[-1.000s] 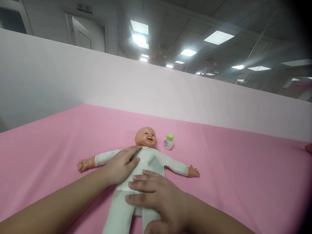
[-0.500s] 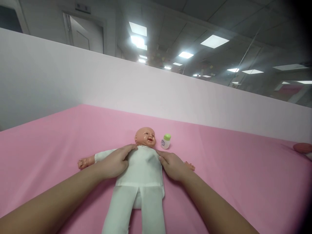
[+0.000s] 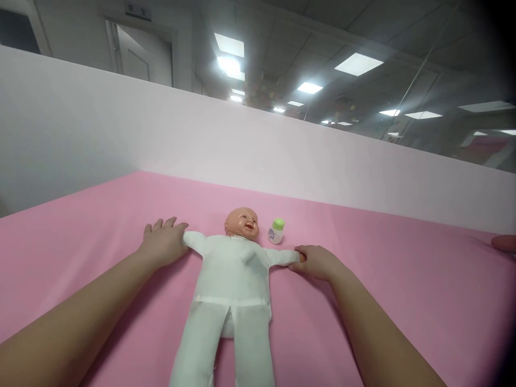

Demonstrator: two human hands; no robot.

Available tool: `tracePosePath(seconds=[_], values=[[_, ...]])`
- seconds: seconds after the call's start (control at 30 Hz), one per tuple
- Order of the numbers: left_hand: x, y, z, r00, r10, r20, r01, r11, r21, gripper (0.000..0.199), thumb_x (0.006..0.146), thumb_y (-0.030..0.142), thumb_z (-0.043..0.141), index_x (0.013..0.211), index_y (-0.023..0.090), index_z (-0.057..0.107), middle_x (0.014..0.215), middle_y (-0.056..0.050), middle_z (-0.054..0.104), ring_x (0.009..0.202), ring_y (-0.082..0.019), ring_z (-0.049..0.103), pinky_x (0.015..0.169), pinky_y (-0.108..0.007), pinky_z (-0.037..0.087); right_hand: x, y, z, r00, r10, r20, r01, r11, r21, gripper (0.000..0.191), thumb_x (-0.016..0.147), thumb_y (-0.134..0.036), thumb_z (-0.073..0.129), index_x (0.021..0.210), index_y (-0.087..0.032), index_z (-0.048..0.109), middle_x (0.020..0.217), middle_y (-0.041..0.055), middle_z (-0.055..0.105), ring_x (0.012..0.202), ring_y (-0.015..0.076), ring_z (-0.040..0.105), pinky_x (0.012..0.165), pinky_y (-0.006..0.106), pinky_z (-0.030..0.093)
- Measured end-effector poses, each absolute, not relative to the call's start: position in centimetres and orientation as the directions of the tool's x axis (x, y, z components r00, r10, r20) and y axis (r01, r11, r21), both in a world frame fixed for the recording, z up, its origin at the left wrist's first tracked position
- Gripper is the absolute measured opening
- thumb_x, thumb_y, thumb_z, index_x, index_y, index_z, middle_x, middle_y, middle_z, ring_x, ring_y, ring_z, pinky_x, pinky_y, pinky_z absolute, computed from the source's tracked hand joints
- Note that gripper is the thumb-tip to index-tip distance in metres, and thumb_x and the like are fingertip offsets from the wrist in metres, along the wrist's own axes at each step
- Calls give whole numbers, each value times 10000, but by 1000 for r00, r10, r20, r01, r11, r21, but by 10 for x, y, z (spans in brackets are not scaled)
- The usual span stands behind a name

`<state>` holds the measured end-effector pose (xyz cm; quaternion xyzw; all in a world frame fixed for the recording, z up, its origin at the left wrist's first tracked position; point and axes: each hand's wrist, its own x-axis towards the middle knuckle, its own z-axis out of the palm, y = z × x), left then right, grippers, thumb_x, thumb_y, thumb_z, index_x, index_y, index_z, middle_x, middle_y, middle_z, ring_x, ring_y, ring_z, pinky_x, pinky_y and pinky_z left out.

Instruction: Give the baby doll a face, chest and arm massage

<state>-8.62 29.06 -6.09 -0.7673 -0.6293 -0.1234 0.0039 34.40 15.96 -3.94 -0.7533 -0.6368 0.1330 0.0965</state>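
A bald baby doll (image 3: 234,269) in a white suit lies on its back on the pink surface, its arms spread sideways. My left hand (image 3: 163,244) rests at the end of the doll's arm on the left, fingers spread and the palm covering the doll's hand. On the other side my right hand (image 3: 318,262) is closed around the doll's hand (image 3: 302,257), of which a small part shows between thumb and fingers. Beside the doll's head (image 3: 242,222) stands a small clear bottle (image 3: 276,235) with a green cap.
The pink surface (image 3: 395,279) is bounded at the back by a white panel (image 3: 290,161). At the far right edge lies a reddish rounded object (image 3: 503,243), partly cut off. Behind the panel are a door (image 3: 141,56) and ceiling lights.
Both my hands have moved outward from the doll's chest to the ends of its arms. Its arms now lie higher, nearer head level. The bottle stays beside the head.
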Motion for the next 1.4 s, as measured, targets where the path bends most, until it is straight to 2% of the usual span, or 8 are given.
tracePosePath(seconds=[0.1, 0.27, 0.37, 0.57, 0.67, 0.8, 0.9, 1.4], values=[[-90, 292, -58, 118, 973, 199, 951, -169, 259, 782, 832, 472, 611, 1560, 226, 465, 1648, -201, 332, 1497, -460, 325, 1138, -580, 376, 352, 161, -41, 177, 983, -38, 911, -178, -372, 434, 753, -567, 774, 1032, -238, 726, 1002, 69, 733, 884, 276, 687, 670, 344, 460], [-97, 291, -57, -52, 974, 219, 898, -50, 437, 895, 793, 495, 678, 1592, 210, 393, 1640, -231, 302, 1444, -494, 388, 1074, -580, 449, 370, 168, -53, 183, 983, -5, 797, -151, -585, 792, 690, -563, 869, 1358, -231, 604, 1189, 105, 698, 1048, 289, 672, 840, 376, 520], [-100, 295, -61, -106, 964, 242, 790, -67, 610, 816, 799, 385, 674, 1555, 199, 429, 1564, -218, 427, 1347, -422, 531, 1024, -513, 510, 378, 173, -67, 156, 987, -47, 585, -130, -801, 653, 803, -518, 804, 1325, -182, 600, 1120, 127, 705, 961, 265, 692, 796, 365, 543], [-100, 304, -68, -133, 989, 60, 134, -42, 990, 798, 710, 142, 637, 1487, 200, 461, 1418, -171, 598, 1014, -237, 715, 796, -333, 609, 382, 184, -87, 148, 985, -93, 130, -112, -985, 514, 881, -395, 775, 1297, -161, 583, 993, 97, 707, 850, 213, 696, 712, 310, 590], [-101, 306, -65, -131, 991, 30, -20, -33, 999, 745, 612, 101, 631, 1351, 177, 580, 1284, -170, 675, 827, -213, 719, 657, -313, 603, 381, 185, -86, 167, 977, -136, 1, -138, -990, 509, 809, -337, 866, 1230, -174, 630, 1056, 102, 723, 998, 244, 708, 886, 347, 621], [-103, 312, -64, -92, 995, 47, 26, -44, 999, 645, 622, 168, 637, 1267, 178, 650, 1079, -135, 741, 587, -178, 648, 445, -273, 487, 380, 182, -79, 31, 995, -99, -96, -95, -991, 266, 796, -314, 886, 920, -135, 734, 938, 94, 723, 981, 239, 702, 1014, 366, 587], [-107, 320, -67, -102, 994, 35, 19, -33, 999, 568, 638, 173, 647, 1205, 185, 690, 1011, -108, 756, 465, -117, 536, 370, -235, 361, 380, 183, -78, 78, 989, -127, -157, -114, -981, 249, 792, -267, 881, 979, -144, 771, 1023, 108, 741, 1055, 259, 696, 1005, 369, 597], [-116, 332, -68, -38, 998, -50, -101, 46, 994, 421, 722, 154, 645, 1135, 72, 655, 831, -112, 690, 574, -182, 632, 541, -331, 604, 393, 200, -95, 72, 989, -131, -65, -126, -990, 222, 806, -272, 867, 883, -134, 711, 942, 120, 745, 944, 233, 734, 927, 336, 627]])
